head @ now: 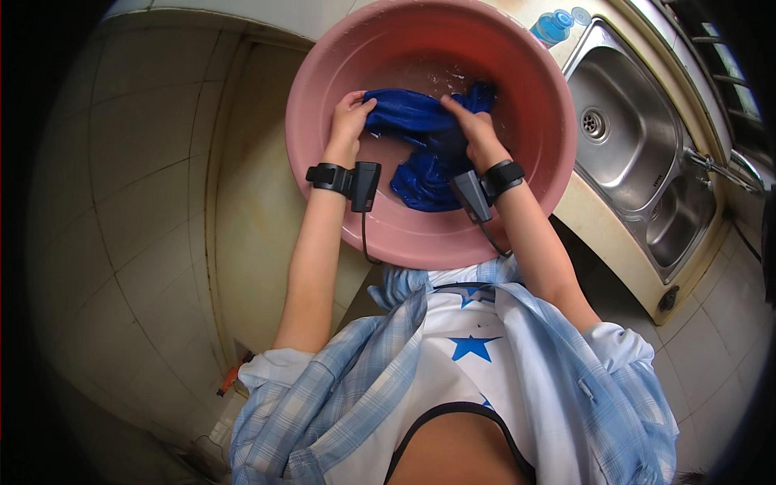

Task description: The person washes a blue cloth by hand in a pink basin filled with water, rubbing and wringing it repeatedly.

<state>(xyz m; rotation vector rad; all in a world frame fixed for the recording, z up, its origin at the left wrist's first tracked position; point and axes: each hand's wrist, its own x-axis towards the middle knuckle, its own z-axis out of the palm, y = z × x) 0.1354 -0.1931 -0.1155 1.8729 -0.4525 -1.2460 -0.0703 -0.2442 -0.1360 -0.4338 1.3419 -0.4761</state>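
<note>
A large pink plastic basin (pixel 388 239) stands before me with some water in it. Wet blue cloth (pixel 418 118) lies partly in the water, one stretch of it raised between my hands. My left hand (pixel 350 121) grips the cloth's left end between thumb and fingers. At the right, my right hand (pixel 476 127) is on the cloth, thumb up and the other fingers mostly hidden by the hand and fabric. A black strap with a dark cabled device sits on each wrist.
Right of the basin is a stainless steel double sink (pixel 630 121) with a faucet (pixel 721 170). A blue bottle (pixel 553 27) with its cap flipped up stands on the counter (pixel 597 221) behind. A tiled wall (pixel 142 163) rises at the left.
</note>
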